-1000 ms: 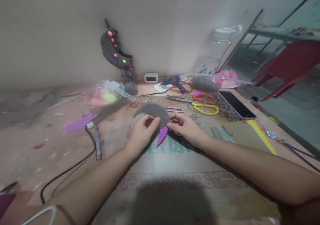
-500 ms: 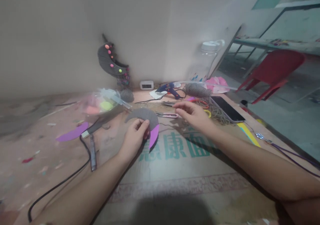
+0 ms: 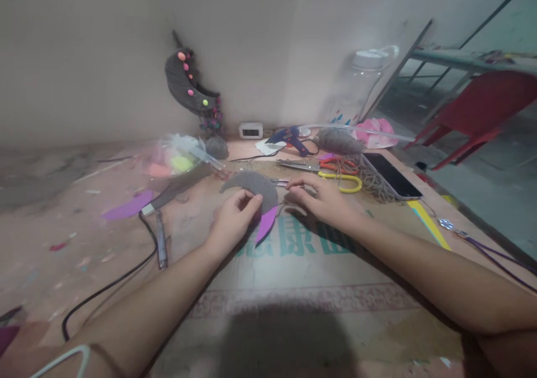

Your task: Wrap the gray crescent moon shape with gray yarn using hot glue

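My left hand (image 3: pixel 235 216) pinches a crescent (image 3: pixel 255 183) between thumb and fingers. Grey yarn covers most of the crescent; its lower tip is bare purple. Just right of it, my right hand (image 3: pixel 316 199) has thumb and fingers closed together, palm down. A thin strand of grey yarn (image 3: pixel 289 203) runs from the crescent toward these fingers; the exact grip is partly hidden. Small snips (image 3: pixel 280 183) lie behind my right fingertips, their handle covered by the hand. Large scissors (image 3: pixel 350 185) with yellow and orange handles lie just beyond.
A blue glue gun (image 3: pixel 291 138), a white timer (image 3: pixel 250 130) and a grey yarn skein (image 3: pixel 339 141) lie along the wall. A phone (image 3: pixel 392 175) and bottle (image 3: pixel 356 87) stand right. Left are a bag of pompoms (image 3: pixel 172 162), a purple piece (image 3: pixel 128 206) and a cutter (image 3: pixel 161 241).
My right hand has come closer to the crescent and now covers the snips' handle, uncovering the large scissors. The left hand keeps its hold. The view has shifted slightly.
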### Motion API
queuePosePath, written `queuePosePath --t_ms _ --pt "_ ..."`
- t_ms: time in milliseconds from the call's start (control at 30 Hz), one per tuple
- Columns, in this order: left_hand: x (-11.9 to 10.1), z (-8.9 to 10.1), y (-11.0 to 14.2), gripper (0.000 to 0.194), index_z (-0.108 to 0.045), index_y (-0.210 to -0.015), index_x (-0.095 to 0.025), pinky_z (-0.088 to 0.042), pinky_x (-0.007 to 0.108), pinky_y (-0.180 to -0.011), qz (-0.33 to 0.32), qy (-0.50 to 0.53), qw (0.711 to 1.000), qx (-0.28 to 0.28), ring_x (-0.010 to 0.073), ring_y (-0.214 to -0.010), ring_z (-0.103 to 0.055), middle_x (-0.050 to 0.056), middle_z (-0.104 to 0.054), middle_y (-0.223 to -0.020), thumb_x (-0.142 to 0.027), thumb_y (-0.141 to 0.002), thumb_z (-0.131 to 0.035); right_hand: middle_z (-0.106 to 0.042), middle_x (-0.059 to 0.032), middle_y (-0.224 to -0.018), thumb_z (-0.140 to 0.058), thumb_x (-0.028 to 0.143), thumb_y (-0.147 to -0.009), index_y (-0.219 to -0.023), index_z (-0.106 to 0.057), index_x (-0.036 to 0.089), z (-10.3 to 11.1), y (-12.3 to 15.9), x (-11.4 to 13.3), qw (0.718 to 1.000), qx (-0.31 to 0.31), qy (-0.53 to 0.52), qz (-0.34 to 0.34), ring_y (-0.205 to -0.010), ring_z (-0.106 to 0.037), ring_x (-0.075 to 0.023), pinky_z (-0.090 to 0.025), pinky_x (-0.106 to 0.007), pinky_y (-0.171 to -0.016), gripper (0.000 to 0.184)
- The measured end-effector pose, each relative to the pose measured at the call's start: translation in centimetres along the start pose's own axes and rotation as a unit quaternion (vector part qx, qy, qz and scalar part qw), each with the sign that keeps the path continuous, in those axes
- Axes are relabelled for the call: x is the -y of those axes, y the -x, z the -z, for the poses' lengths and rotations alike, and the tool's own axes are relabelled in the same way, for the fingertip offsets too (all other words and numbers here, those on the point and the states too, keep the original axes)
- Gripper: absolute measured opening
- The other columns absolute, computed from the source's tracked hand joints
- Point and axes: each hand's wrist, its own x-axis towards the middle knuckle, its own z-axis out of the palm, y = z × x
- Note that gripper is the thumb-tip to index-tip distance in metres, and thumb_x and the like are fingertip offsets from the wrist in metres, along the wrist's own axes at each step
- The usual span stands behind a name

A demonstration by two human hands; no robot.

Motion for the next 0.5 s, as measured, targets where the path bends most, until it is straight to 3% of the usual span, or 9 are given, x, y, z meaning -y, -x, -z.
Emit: queuePosePath --t_ms 167,500 --pt "0.2 0.0 0.1 0.029 -0.053 -0.069 -0.021 -0.036 0.024 -0.056 -0.020 -0.025 0.999 0.002 0.0119 -0.057 -0.049 -0.005 -0.054 -0.058 -0.043 -0.086 -0.060 -0.071 -0.0085 -0.111 -0.063 0.030 -0.089 -0.099 -0.070 0.022 -1.2 1.0 1.4 0.995 0.050 -0.076 0.034 -0.110 -0.062 -0.0248 -0.045 -0.043 -0.099 0.015" --pt "0.5 0.0 0.2 0.029 -0.053 -0.071 -0.020 -0.038 0.025 -0.058 -0.046 -0.076 0.996 0.005 0.0131 -0.061 -0.050 -0.003 -0.054 -0.063 -0.045 -0.086 -0.058 -0.068 -0.0061 -0.100 -0.061 0.025 -0.087 -0.093 -0.065 0.019 -2.4 1.4 1.2 0.976 0.083 -0.195 -0.044 -0.097 -0.064 -0.0201 -0.049 -0.037 -0.090 0.009"
